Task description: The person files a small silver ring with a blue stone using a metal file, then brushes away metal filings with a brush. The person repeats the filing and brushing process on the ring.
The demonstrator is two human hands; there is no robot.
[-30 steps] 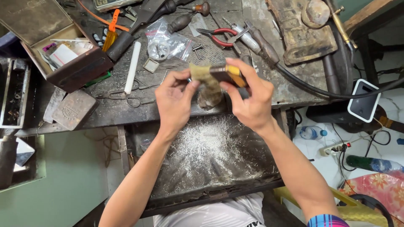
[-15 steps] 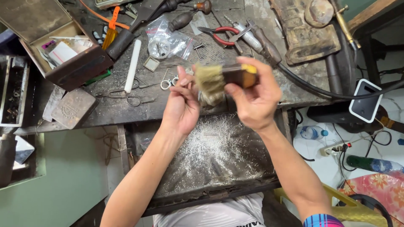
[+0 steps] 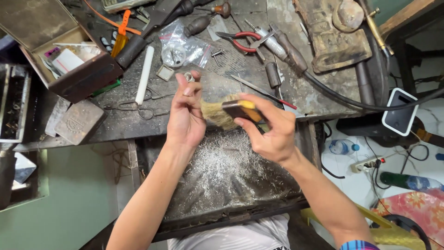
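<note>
My right hand (image 3: 270, 129) grips a short brush (image 3: 231, 112) with pale bristles and a dark ferrule, its bristles pointing left against my left palm. My left hand (image 3: 186, 113) is raised with fingers up, pinching a small silver ring (image 3: 188, 77) at the fingertips. Both hands hover over the metal catch tray (image 3: 222, 171), which is strewn with silvery filings, at the front edge of the dark workbench (image 3: 217, 78).
On the bench lie red-handled pliers (image 3: 240, 39), a white rod (image 3: 144, 74), scissors (image 3: 138, 109), a clear plastic bag (image 3: 180, 48), dark-handled tools and a black hose (image 3: 342, 97). An open box (image 3: 60, 60) sits at the left. A white phone-like device (image 3: 400, 111) and bottles are at the right.
My left hand has shifted left and lifted its fingers, showing the ring. My right hand has moved the brush down and right, brushing across the left palm.
</note>
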